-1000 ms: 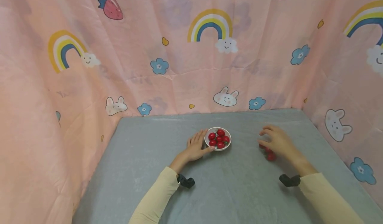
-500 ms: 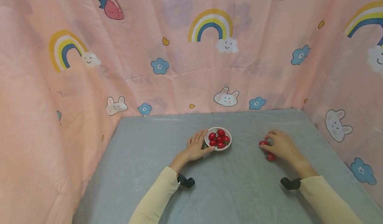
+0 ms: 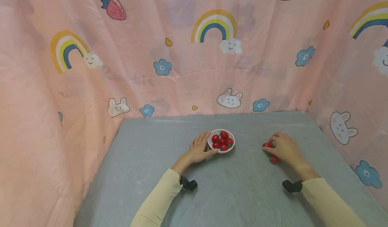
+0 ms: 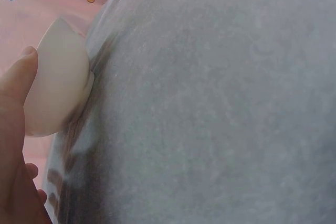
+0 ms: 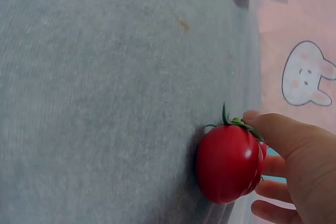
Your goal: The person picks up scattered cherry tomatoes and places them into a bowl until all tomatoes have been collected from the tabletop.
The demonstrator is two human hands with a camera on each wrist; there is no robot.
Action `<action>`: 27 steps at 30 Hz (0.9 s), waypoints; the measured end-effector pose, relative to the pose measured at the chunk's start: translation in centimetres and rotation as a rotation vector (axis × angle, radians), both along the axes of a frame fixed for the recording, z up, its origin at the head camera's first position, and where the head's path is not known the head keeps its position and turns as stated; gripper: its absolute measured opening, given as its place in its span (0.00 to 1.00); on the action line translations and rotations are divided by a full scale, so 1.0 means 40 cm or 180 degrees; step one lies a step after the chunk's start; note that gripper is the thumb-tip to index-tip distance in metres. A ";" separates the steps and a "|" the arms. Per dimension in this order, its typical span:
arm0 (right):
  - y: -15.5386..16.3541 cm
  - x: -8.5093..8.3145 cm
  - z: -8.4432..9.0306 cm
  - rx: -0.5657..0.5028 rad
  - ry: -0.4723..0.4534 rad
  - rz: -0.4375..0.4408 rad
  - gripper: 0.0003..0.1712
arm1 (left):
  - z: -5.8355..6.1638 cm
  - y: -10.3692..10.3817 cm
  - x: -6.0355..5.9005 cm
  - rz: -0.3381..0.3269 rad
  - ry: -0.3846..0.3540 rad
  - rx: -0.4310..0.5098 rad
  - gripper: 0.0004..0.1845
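We see right hand (image 3: 283,148), open a second ago, now pinching tomato (image 5: 228,163) on bench (image 3: 242,193); left hand (image 3: 198,149) still steadies bowl (image 3: 231,147), fingers straight.

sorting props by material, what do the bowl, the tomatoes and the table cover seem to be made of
Bowl: smooth white, probably glazed ceramic, possibly plastic.
Tomato at the right hand: glossy red skin with highlights and a green calyx; real or plastic, unclear.
Table cover: matte grey cloth, slightly mottled and fuzzy.
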State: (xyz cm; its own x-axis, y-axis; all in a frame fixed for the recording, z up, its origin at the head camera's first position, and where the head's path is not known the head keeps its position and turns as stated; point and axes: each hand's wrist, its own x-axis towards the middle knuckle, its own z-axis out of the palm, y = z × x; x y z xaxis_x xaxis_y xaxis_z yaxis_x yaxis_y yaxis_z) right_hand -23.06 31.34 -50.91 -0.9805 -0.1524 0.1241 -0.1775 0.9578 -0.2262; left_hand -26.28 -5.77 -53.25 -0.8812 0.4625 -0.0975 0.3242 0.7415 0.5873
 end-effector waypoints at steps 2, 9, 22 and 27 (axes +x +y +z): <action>-0.001 -0.001 0.000 0.0031 0.0022 0.0031 0.25 | 0.003 0.000 0.001 0.0001 -0.0010 0.0002 0.50; -0.014 -0.003 0.003 0.0060 0.0088 0.0053 0.25 | 0.003 0.002 0.000 0.0017 0.0001 -0.0010 0.51; -0.089 -0.041 0.047 -0.0070 0.0119 0.0277 0.24 | 0.002 -0.010 -0.004 -0.0008 0.0027 0.0029 0.50; -0.133 -0.057 0.069 -0.0134 0.0115 0.0380 0.21 | -0.001 -0.015 -0.008 -0.0046 0.0075 0.0055 0.48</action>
State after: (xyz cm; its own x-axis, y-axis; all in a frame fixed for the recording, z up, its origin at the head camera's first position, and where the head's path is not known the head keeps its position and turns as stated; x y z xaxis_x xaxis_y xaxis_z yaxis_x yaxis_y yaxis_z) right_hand -25.35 26.02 -48.14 -0.9505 -0.2616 0.1678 -0.2984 0.9191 -0.2573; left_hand -26.58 -6.36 -53.30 -0.8764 0.4767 -0.0685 0.3488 0.7264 0.5921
